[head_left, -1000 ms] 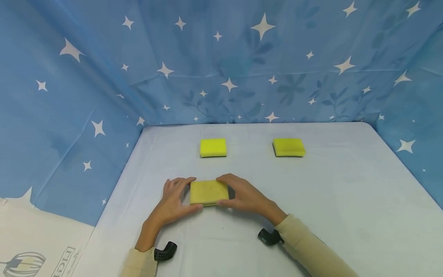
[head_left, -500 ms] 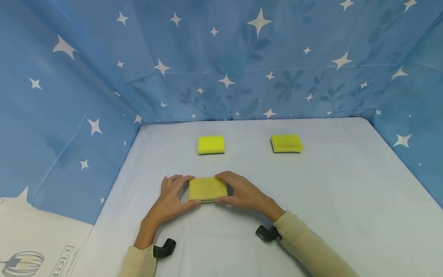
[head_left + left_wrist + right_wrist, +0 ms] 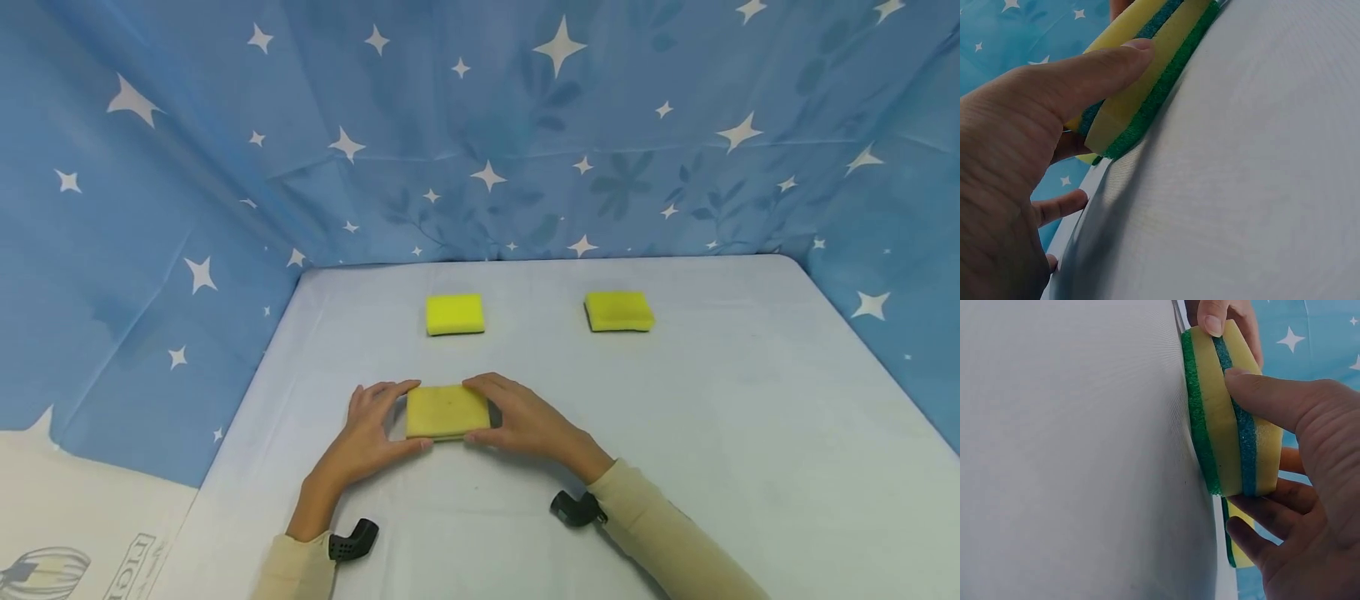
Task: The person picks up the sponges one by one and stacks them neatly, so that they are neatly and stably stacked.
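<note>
Two sponges lie stacked flat on the white-covered table. The upper sponge (image 3: pixel 447 410) is yellow with a blue scouring layer underneath; the lower sponge (image 3: pixel 1217 425) has a green scouring layer against the cloth. My left hand (image 3: pixel 366 439) holds the stack at its left end, thumb on the near side across the seam and fingers on the far side. At the right end my right hand (image 3: pixel 534 425) pinches it the same way, its thumb against the blue layer in the right wrist view. The edges of both sponges look roughly lined up.
Farther back lie two more yellow sponges, one left sponge (image 3: pixel 455 314) and one right sponge (image 3: pixel 619 311), dark side down. A blue star-patterned curtain (image 3: pixel 480 125) hangs behind the table (image 3: pixel 712 450) and along its sides. Printed pale fabric (image 3: pixel 82 508) covers the left front.
Both hands stay on the stacked sponges, which look unmoved on the table. The whole head view has shifted slightly.
</note>
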Action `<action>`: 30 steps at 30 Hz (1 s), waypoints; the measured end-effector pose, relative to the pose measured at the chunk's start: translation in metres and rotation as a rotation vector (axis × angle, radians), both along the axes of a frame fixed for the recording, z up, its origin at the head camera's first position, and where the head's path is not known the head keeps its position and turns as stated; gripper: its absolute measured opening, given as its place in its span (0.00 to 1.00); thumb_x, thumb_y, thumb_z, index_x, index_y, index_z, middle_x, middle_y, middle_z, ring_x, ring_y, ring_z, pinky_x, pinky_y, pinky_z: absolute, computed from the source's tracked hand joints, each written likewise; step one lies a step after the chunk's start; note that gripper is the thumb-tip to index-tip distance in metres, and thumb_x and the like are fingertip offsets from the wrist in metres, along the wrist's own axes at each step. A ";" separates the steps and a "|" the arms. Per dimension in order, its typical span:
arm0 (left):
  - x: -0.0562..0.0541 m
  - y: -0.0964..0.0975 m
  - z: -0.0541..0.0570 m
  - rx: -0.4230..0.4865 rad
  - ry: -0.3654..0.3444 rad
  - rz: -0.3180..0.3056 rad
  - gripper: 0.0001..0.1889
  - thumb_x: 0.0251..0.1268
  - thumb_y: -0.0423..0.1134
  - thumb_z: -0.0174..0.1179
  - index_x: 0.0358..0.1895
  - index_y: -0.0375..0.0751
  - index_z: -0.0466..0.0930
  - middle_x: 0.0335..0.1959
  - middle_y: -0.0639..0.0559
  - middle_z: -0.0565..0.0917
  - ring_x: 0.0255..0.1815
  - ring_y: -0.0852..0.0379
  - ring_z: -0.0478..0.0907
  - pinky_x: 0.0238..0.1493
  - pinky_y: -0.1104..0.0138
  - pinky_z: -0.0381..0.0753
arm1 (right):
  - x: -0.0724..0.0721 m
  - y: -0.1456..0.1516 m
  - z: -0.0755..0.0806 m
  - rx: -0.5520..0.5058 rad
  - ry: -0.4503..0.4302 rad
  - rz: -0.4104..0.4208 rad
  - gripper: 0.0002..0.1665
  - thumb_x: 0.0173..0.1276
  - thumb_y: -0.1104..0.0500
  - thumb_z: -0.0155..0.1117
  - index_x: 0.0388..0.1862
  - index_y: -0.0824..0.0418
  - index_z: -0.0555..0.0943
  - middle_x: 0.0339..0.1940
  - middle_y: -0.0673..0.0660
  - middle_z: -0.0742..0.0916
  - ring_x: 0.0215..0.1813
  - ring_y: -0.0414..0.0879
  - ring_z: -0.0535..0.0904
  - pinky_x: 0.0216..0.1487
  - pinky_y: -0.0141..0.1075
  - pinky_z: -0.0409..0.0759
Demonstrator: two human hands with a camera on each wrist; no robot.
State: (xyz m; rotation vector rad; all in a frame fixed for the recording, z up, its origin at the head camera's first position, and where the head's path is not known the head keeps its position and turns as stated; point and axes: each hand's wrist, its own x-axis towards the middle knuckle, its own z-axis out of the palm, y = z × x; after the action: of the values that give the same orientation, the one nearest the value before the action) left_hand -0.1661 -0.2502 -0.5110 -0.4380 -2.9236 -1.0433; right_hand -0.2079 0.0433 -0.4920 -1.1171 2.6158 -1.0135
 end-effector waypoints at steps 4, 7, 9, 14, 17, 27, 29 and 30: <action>0.000 0.001 -0.001 -0.016 -0.004 -0.002 0.47 0.57 0.63 0.78 0.79 0.52 0.72 0.71 0.39 0.73 0.77 0.33 0.60 0.78 0.30 0.42 | 0.001 0.001 -0.001 0.004 -0.007 0.005 0.45 0.70 0.48 0.80 0.79 0.62 0.71 0.74 0.57 0.79 0.73 0.51 0.75 0.74 0.49 0.74; 0.000 0.001 -0.001 -0.026 -0.008 -0.005 0.46 0.57 0.63 0.78 0.78 0.51 0.72 0.71 0.40 0.74 0.77 0.33 0.60 0.79 0.30 0.40 | 0.001 0.002 -0.002 0.010 -0.029 0.015 0.46 0.71 0.48 0.79 0.81 0.61 0.70 0.75 0.57 0.77 0.75 0.52 0.73 0.75 0.51 0.73; -0.001 0.001 -0.001 -0.029 -0.006 -0.004 0.46 0.58 0.63 0.78 0.78 0.51 0.72 0.71 0.40 0.74 0.77 0.33 0.61 0.79 0.29 0.39 | 0.001 0.003 -0.001 0.007 -0.044 0.014 0.47 0.71 0.46 0.79 0.82 0.60 0.69 0.77 0.57 0.75 0.76 0.53 0.72 0.76 0.52 0.72; -0.001 0.000 -0.003 -0.018 0.006 -0.008 0.46 0.57 0.62 0.78 0.78 0.50 0.73 0.70 0.40 0.75 0.76 0.33 0.61 0.78 0.28 0.39 | -0.002 0.009 0.006 -0.011 -0.050 -0.006 0.50 0.70 0.43 0.78 0.83 0.60 0.67 0.79 0.59 0.73 0.79 0.55 0.68 0.78 0.54 0.68; -0.002 0.001 -0.003 -0.020 0.010 -0.008 0.46 0.57 0.62 0.78 0.77 0.50 0.73 0.70 0.40 0.75 0.76 0.32 0.62 0.78 0.28 0.39 | -0.007 0.014 0.009 -0.015 -0.044 -0.022 0.51 0.70 0.41 0.77 0.83 0.60 0.67 0.80 0.59 0.72 0.80 0.55 0.67 0.79 0.55 0.67; -0.002 0.001 -0.002 0.004 0.006 -0.004 0.46 0.57 0.60 0.79 0.77 0.50 0.74 0.71 0.39 0.74 0.77 0.32 0.60 0.78 0.29 0.37 | -0.022 0.037 0.021 -0.070 -0.046 -0.087 0.52 0.72 0.37 0.74 0.86 0.56 0.64 0.84 0.56 0.68 0.83 0.54 0.62 0.80 0.58 0.63; -0.002 0.000 -0.002 0.009 0.001 -0.009 0.46 0.57 0.61 0.79 0.78 0.50 0.73 0.71 0.39 0.74 0.77 0.32 0.60 0.78 0.29 0.36 | -0.024 0.041 0.024 -0.086 -0.040 -0.104 0.52 0.72 0.37 0.74 0.86 0.56 0.64 0.84 0.56 0.68 0.83 0.55 0.62 0.80 0.60 0.63; -0.002 0.000 -0.002 0.011 0.000 -0.012 0.46 0.57 0.61 0.79 0.78 0.51 0.73 0.72 0.38 0.73 0.78 0.32 0.59 0.78 0.29 0.36 | -0.025 0.043 0.025 -0.095 -0.040 -0.115 0.53 0.72 0.37 0.74 0.86 0.55 0.64 0.84 0.55 0.68 0.83 0.55 0.62 0.79 0.60 0.64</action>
State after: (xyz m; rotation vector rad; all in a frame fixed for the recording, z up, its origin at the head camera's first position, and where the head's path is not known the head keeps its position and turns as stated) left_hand -0.1679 -0.2505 -0.5128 -0.4559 -2.9170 -1.0600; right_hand -0.2332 0.0867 -0.4667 -0.9635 2.6525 -1.1808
